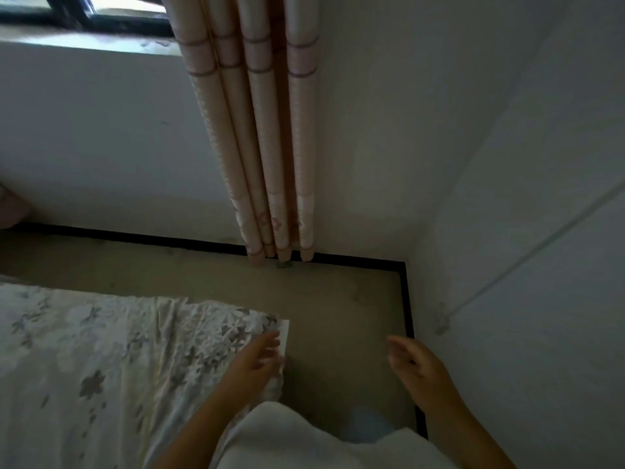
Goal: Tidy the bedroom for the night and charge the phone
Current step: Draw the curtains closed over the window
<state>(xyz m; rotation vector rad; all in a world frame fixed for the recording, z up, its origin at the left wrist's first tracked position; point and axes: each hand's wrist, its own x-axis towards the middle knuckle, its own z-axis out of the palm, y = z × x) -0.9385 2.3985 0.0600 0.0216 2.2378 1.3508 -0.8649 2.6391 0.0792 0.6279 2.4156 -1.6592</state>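
A white bed sheet with a grey flower print (101, 360) covers the bed at the lower left, and its corner lies by the floor gap. My left hand (257, 358) rests on that corner, fingers curled around the sheet's edge. My right hand (411, 362) hovers over the floor to the right of the bed, fingers apart, holding nothing. No phone is in view.
A gathered beige curtain (267, 137) hangs in folds down the wall to the floor beside a dark-framed window (84, 15). A strip of tan floor (338, 299) with black skirting separates the bed from the white walls. A thin white cable (527, 258) runs along the right wall.
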